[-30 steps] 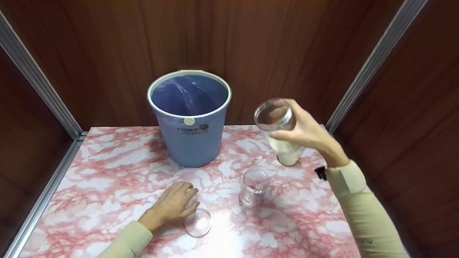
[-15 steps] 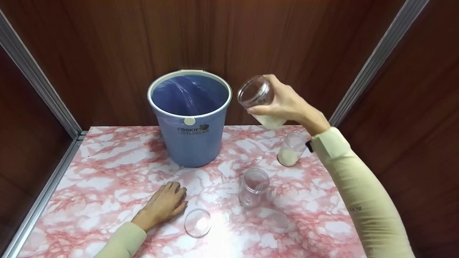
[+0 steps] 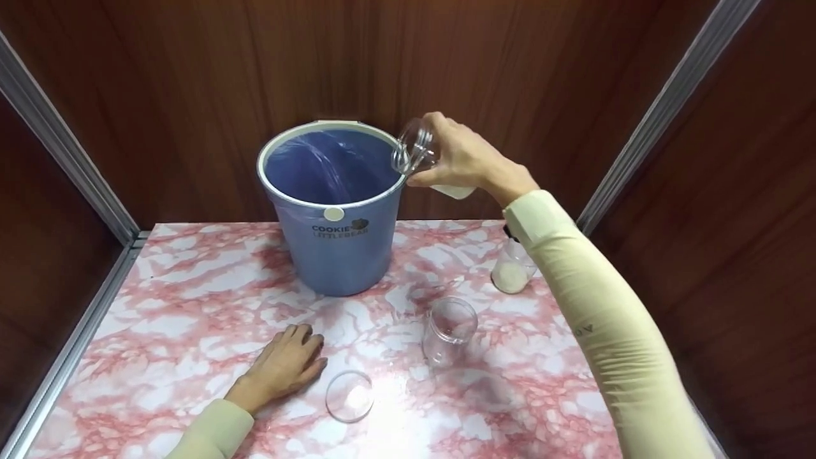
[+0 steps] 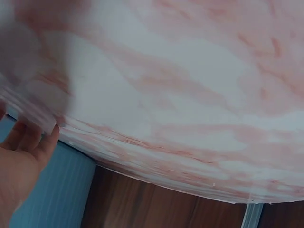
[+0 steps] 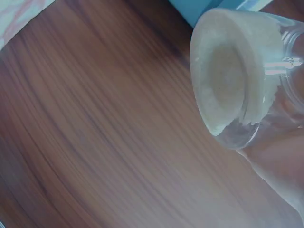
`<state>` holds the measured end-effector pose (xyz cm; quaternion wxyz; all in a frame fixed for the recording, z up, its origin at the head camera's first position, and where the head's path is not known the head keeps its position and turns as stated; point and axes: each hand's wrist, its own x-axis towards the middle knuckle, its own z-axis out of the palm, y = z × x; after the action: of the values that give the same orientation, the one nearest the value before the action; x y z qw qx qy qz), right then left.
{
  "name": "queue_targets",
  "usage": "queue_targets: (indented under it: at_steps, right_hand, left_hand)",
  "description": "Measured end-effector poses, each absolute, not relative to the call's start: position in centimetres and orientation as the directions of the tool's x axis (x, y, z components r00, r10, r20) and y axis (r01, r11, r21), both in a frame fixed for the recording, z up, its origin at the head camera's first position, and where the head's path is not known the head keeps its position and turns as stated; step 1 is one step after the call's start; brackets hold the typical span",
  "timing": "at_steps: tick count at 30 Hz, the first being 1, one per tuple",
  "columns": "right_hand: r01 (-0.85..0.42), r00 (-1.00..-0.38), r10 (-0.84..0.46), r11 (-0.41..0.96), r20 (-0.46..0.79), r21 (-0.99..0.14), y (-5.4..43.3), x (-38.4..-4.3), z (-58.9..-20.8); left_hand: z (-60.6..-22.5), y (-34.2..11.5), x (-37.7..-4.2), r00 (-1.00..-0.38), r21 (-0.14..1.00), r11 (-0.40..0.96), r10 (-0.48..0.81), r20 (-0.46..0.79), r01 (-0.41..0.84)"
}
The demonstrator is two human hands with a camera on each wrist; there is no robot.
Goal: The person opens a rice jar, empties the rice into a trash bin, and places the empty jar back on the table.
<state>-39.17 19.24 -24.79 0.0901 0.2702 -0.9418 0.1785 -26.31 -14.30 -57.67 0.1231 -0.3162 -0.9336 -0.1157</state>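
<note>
Over the right rim of the blue bin (image 3: pixel 341 255) my right hand (image 3: pixel 468 156) grips a clear jar (image 3: pixel 417 146). The jar is tilted, its mouth towards the bin. Pale, fine contents cling at its base in the right wrist view, where the jar (image 5: pixel 232 71) fills the right side. My left hand (image 3: pixel 277 370) rests low on the table at the left, its fingers slightly curled. In the left wrist view its fingers (image 4: pixel 45 147) hold the ridged edge of a clear lid (image 4: pixel 28 109), which the hand largely hides in the head view. Another clear round lid (image 3: pixel 349 396) lies beside that hand.
A clear jar (image 3: pixel 449 331) stands at mid-table. Farther right, another clear jar (image 3: pixel 511 275) with pale contents is partly hidden behind my right sleeve. The marbled table (image 3: pixel 191 306) is enclosed by brown wood panels (image 3: pixel 497 70). A clear bag lines the bin.
My right hand has carried the jar up and left to the bin's rim, tilting it further. My left hand has slid slightly left, away from the loose lid.
</note>
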Motion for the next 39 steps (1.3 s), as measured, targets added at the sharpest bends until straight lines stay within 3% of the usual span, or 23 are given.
queue_targets:
  at_steps: [8,16,28,39]
  right_hand:
    - [-0.498,-0.857,-0.471,0.861,0.211,-0.099,17.1,-39.7,-25.2]
    - [-0.515,-0.820,-0.520,0.853,0.239,0.087,15.5,-39.9,-25.3]
    - [-0.484,-0.823,-0.528,0.845,0.211,0.227,14.3,-40.0,-25.5]
    - [-0.468,-0.831,-0.509,0.857,0.222,0.214,14.0,-40.6,-24.9]
  left_hand:
    - [-57.5,-14.8,-26.4,-0.825,0.238,0.798,0.486,0.286,0.553]
    - [-57.1,-14.7,-26.4,-0.807,0.187,0.795,0.521,0.277,0.578]
    - [-56.8,-14.2,-26.7,-0.808,0.153,0.801,0.537,0.242,0.579]
    - [-56.6,-13.4,-26.4,-0.821,0.148,0.813,0.530,0.213,0.563]
